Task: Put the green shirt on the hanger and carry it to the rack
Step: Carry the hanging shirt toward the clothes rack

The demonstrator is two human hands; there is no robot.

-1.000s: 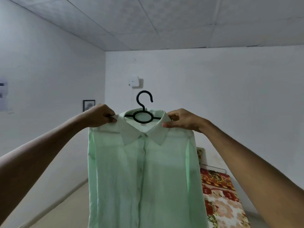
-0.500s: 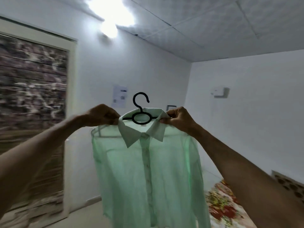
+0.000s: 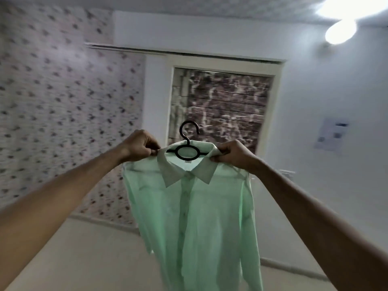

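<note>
Each grip pinches a shoulder of the sheer, pale green shirt (image 3: 197, 217), left hand (image 3: 139, 147) and right hand (image 3: 235, 155), on its black hanger (image 3: 187, 151).

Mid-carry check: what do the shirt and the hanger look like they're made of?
Green shirt: thin, light woven fabric, matte and semi-sheer; light glows through the body and it hangs in soft folds. Fibre can't be told.
Hanger: looks like black moulded plastic, smooth, with a one-piece hook and ring; painted metal isn't ruled out.
</note>
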